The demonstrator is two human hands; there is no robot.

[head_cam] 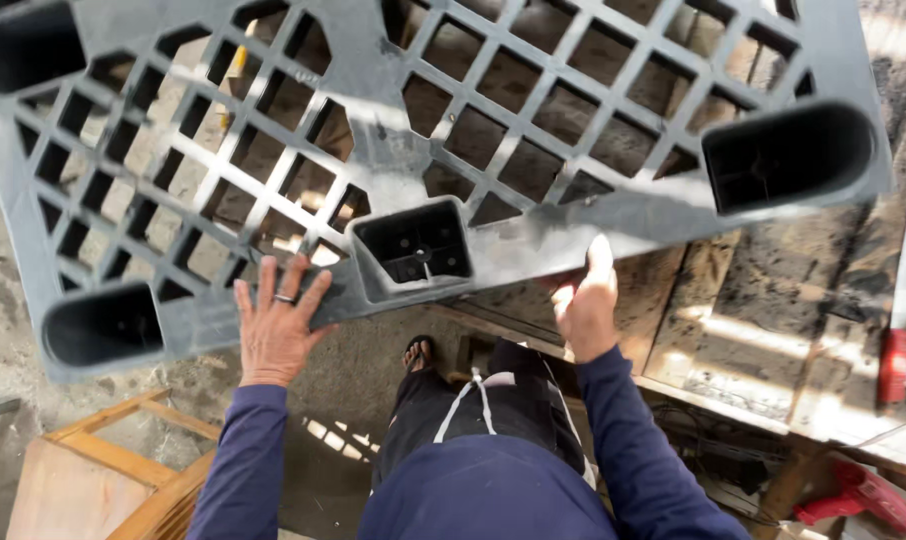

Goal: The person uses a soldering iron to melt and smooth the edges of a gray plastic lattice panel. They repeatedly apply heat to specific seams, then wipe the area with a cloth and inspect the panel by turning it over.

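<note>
Grey plastic pallet [393, 140] above both hands, left hand [276, 325] flat underneath, right hand [585, 305] gripping edge

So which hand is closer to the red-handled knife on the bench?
Right. The right hand grips the grey plastic pallet's near edge, on the side toward the knife. The left hand lies flat on the pallet, farther away.
</note>
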